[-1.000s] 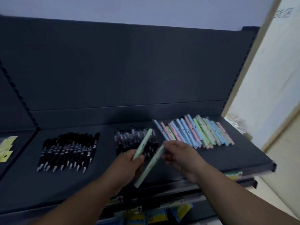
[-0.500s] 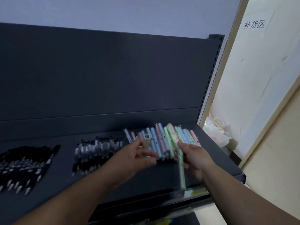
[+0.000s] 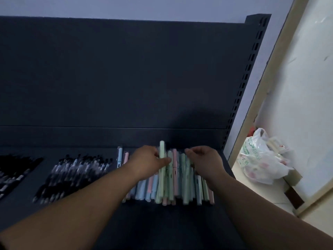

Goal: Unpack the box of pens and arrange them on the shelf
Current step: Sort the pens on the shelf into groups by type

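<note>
Currently, head view: green pen [image 3: 161, 159] is clamped between thumb and fingers of left hand [image 3: 147, 162], over the pastel pens [image 3: 173, 190] laid on the shelf [image 3: 162, 224]. Right hand [image 3: 205, 162] is curled atop the pile; its grip cannot be told because of blur. Black pens [image 3: 72, 174] are laid further left.

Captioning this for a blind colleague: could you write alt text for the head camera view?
A person's left hand grips a green pen on a row of pastel pens on a dark shelf, and the right hand hovers curled over the same row. Dark pens lie further left; a plastic bag sits at right.
</note>
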Demonstrator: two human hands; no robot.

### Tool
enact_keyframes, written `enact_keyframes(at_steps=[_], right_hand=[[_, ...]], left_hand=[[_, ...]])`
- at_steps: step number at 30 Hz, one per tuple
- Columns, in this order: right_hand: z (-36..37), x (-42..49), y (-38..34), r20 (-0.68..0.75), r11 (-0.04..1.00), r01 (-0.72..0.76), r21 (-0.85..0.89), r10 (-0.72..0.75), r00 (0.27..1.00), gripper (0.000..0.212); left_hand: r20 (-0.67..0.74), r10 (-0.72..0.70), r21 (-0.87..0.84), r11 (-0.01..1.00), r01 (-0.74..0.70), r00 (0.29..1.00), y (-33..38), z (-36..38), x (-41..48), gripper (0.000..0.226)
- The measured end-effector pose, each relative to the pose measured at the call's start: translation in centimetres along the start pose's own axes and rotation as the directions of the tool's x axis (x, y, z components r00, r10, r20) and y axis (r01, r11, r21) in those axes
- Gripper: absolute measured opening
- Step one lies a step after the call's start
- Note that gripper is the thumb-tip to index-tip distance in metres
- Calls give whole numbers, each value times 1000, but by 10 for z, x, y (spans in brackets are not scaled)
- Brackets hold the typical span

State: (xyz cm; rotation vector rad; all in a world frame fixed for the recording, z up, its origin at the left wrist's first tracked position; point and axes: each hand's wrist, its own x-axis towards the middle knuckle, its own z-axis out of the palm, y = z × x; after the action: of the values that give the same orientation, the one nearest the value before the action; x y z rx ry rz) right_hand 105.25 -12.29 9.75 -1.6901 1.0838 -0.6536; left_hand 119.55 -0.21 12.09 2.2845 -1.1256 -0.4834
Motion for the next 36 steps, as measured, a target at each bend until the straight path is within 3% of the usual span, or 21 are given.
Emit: enact_keyframes(at_steps=[2,5,9,11,14,17,19,21,23,25,27,36], right_hand=[[4,9,1,25,1000,9,5,-9,1000,19],[8,16,6,49,1000,-1,2,1,999,21],[9,18,11,79,1000,-19,20,17,997,41],[8,13,14,89,1000,12,-5,-12,996,48],[9,-1,19,79,977,158,-142,-148,986,40],[16,-17,22,121,922,288,-261,-264,957,42],[23,-25,21,181,885,354,-301,-312,933,53],[32,-30,19,250,837,395,-378,-319,914,67],[41,-33,19,299,776,425,-466,-314,901,77],[49,-33,19,319,723,444,-529,-316,894,79],[54,-33,20,305,710,432,-557,-309,901,78],[65,-33,25,209,717,375,-587,-313,926,67]], left_hand=[[-24,-1,43,999,2,1000,2,7,6,36],[-83,32,114,993,-23,996,-2,17,11,56],[-147,94,125,989,-75,985,-11,27,14,63],[-161,132,105,988,-116,978,-13,29,13,58],[-220,197,-15,979,-205,955,-17,30,10,38],[-407,242,-69,953,-294,881,-36,21,7,17],[-481,186,-36,972,-232,856,-58,11,9,22],[-427,54,-2,998,-60,903,-81,0,14,35],[-282,-65,40,996,80,957,-99,-5,17,42],[-107,-86,124,987,99,990,-109,-3,17,46],[-24,-63,165,984,66,998,-115,-2,16,48],[-97,35,114,993,-24,995,-131,-7,-4,54]])
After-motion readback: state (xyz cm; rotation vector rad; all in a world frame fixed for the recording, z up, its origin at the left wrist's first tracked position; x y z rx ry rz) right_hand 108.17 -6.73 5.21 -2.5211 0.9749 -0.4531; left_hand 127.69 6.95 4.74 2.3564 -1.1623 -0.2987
